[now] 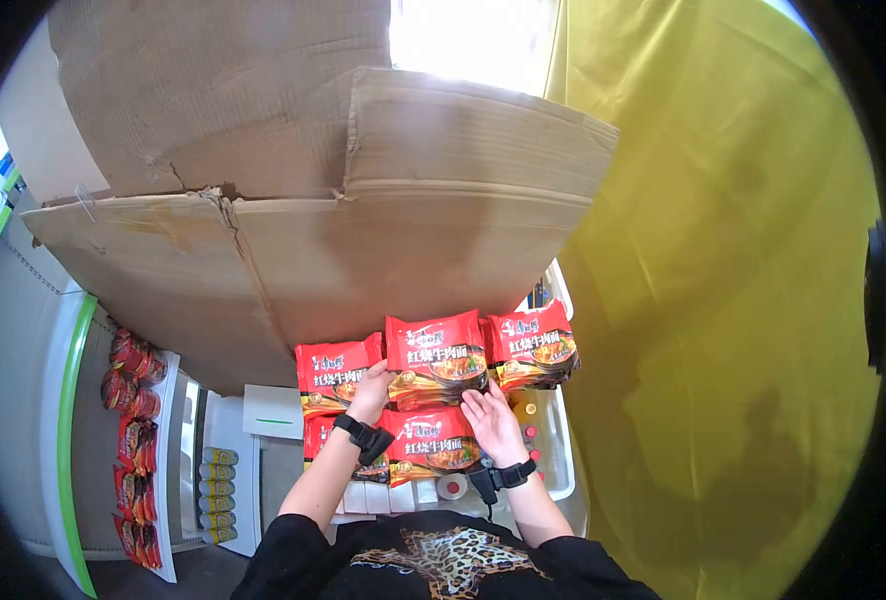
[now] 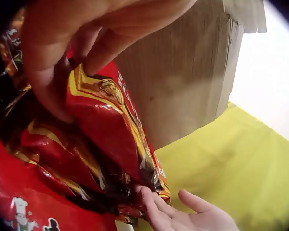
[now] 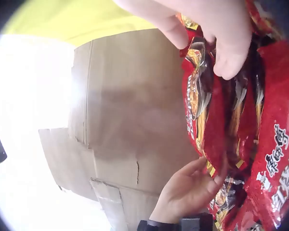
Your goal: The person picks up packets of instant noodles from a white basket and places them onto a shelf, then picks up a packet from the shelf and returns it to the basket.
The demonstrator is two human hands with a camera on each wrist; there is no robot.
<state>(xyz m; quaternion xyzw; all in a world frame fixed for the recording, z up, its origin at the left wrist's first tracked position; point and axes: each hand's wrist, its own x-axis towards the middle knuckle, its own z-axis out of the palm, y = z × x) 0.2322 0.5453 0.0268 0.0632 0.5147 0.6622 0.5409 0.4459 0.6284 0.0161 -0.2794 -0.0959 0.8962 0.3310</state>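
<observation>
A red instant noodle pack (image 1: 433,350) lies at the middle of the back row, raised over the packs around it. My left hand (image 1: 371,393) grips its left edge, thumb and fingers on either side of the wrapper, as the left wrist view shows my left hand (image 2: 86,33) from close by. At the pack's lower right corner is my right hand (image 1: 493,420), palm turned up, fingers fairly straight against the wrapper. The right wrist view shows my right hand (image 3: 221,29) along the edges of stacked packs. Another noodle pack (image 1: 428,440) lies in front, below both hands.
More noodle packs sit left (image 1: 338,370) and right (image 1: 535,345). A white basket (image 1: 563,450) with small bottles stands beneath at right. Behind rises a cardboard sheet (image 1: 403,240); a yellow cloth (image 1: 703,300) hangs at right. Shelves at left hold red packs (image 1: 135,450) and several cans (image 1: 218,490).
</observation>
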